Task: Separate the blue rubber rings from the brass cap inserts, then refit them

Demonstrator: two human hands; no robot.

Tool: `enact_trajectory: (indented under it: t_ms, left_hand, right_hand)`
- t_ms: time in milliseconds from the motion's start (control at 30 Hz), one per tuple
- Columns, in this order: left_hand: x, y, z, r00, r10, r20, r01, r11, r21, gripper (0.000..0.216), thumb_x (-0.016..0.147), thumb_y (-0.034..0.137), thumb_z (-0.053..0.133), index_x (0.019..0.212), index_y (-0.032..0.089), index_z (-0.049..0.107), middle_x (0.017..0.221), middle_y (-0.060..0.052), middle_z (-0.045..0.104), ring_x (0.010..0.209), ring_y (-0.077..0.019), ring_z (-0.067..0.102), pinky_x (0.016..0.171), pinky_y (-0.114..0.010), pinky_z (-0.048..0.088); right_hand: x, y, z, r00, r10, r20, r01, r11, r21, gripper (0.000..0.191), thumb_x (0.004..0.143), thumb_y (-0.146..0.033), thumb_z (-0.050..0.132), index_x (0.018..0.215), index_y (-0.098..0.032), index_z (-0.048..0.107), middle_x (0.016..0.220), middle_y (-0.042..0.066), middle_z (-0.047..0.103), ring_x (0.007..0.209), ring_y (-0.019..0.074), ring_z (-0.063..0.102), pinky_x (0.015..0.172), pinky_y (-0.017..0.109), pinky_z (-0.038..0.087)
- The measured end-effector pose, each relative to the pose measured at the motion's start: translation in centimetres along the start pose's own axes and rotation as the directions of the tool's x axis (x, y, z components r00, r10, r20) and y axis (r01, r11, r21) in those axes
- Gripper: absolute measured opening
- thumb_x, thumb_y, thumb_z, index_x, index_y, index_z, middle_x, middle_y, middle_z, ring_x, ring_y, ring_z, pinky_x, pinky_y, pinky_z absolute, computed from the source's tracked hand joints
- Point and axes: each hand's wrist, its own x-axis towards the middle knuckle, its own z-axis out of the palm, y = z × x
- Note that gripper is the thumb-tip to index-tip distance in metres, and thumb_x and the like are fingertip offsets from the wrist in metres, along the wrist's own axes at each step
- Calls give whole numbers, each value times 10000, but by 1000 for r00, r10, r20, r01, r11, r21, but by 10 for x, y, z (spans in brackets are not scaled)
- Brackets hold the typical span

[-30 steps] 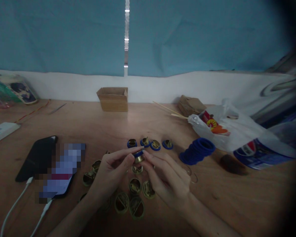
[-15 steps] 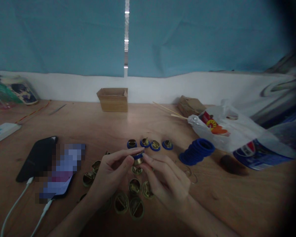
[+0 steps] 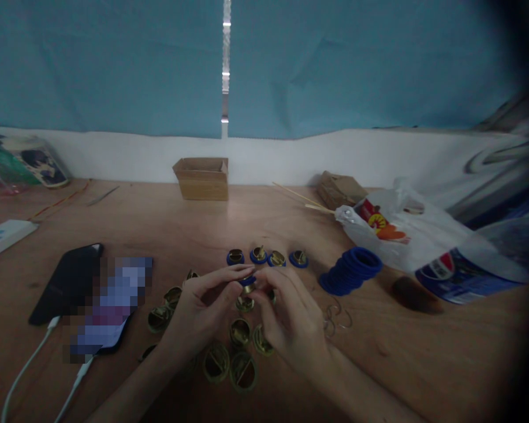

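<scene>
Between my two hands is a small brass-coloured round fitting point(image 3: 247, 288) with a blue ring point(image 3: 247, 281) around its upper part. My left hand point(image 3: 207, 299) pinches it from the left, thumb at the near side and fingers over the top. From the right, my right hand point(image 3: 293, 308) grips it with thumb and fingertips. Several brass fittings point(image 3: 242, 371) without blue rings lie below and around my hands, some partly hidden. Beyond my fingertips, several fittings with blue rings point(image 3: 298, 258) sit in a row. A stack of blue rings point(image 3: 350, 271) leans to the right.
Thin wire-like rings point(image 3: 335, 317) lie right of my right hand. Two phones point(image 3: 110, 311) with white cables are at left. A small cardboard box point(image 3: 203, 179) stands at the back. At right are a plastic bag point(image 3: 397, 226), a Pepsi-labelled container point(image 3: 467, 276) and a dark oval object point(image 3: 417, 295).
My right hand has shifted slightly left and up, its fingers more bent around the fitting. More of the wire-like rings now shows. My left hand stays almost in place.
</scene>
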Motion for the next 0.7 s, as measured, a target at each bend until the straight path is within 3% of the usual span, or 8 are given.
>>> enact_trajectory:
  t_ms: [133, 300, 567, 700]
  left_hand:
    - [-2, -4, 1, 996, 81, 35, -81, 997, 11, 285, 878, 120, 620, 1052, 299, 758, 1167, 2, 745, 1097, -152, 684, 965, -241, 523]
    - [-3, -5, 1, 995, 97, 23, -96, 995, -9, 299, 887, 133, 624, 1060, 346, 744, 1115, 43, 765, 1037, -117, 706, 934, -212, 536]
    - [-3, -8, 0, 987, 120, 103, -129, 988, 89, 285, 946, 175, 550, 1152, 304, 698, 1235, -9, 709, 1165, -167, 639, 1039, -318, 485]
    - [-4, -13, 1, 971, 192, 140, -224, 938, 265, 417, 956, 164, 513, 1359, 272, 508, 1383, -80, 590, 1267, -217, 557, 1024, -390, 505]
  right_hand:
    - [-2, 5, 1, 998, -13, 53, 14, 1000, -13, 211, 883, -23, 481, 1005, -191, 517, 922, 75, 626, 867, 205, 603, 754, 355, 561]
    - [-2, 6, -2, 997, -29, 68, 28, 1000, 13, 251, 896, -40, 471, 1098, -190, 473, 981, 82, 591, 922, 207, 582, 796, 354, 539]
    - [2, 8, -3, 987, -72, 144, 79, 996, -47, 236, 869, -8, 417, 1030, -178, 448, 964, 91, 528, 884, 210, 552, 748, 351, 534]
    - [4, 13, -5, 983, -37, 180, 54, 995, -87, 244, 862, -16, 432, 1044, -178, 440, 1053, 114, 483, 941, 226, 534, 774, 376, 534]
